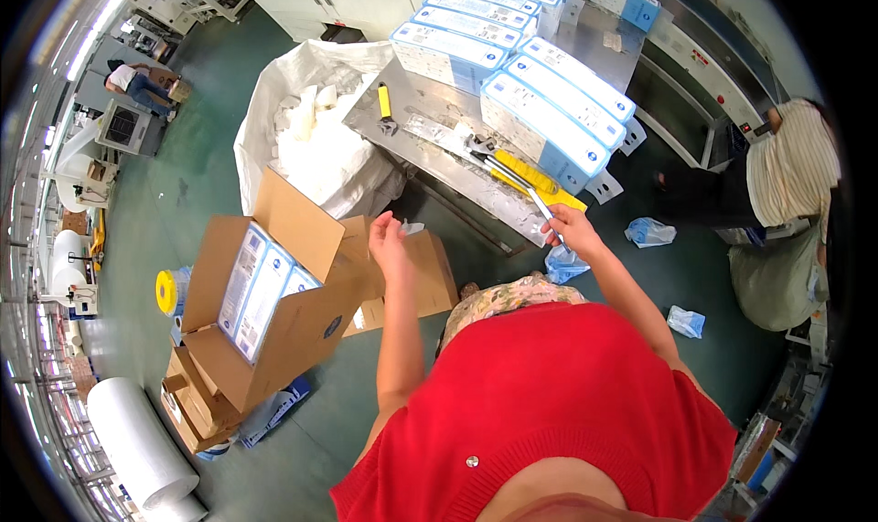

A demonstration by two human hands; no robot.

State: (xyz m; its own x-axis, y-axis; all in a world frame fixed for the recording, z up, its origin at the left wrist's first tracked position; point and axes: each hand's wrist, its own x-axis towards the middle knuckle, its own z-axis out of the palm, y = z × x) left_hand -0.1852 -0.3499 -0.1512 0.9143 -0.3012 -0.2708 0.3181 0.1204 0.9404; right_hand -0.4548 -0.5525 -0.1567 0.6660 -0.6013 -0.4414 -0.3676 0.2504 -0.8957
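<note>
At the front corner of the metal table [430, 92], my right hand [569, 227] is closed around the end of a long, thin metal tool [529, 191]. Its far end lies among other tools by a yellow-handled one [526, 172]; its exact kind is not clear. My left hand [388, 238] is raised beside the open cardboard box [302, 339], fingers loosely bent and nothing visible in them. Inside that box stand blue-and-white cartons [251, 289]. More such cartons [549, 110] are lined up in rows on the table. An adjustable wrench [385, 108] with a yellow handle lies near the table's left edge.
A large white sack [261, 110] of white scraps stands left of the table. Another cardboard box [425, 270] sits below my left hand. Blue-and-white plastic pieces [649, 233] lie on the floor. One person [791, 170] stands at right; another [137, 87] works far left.
</note>
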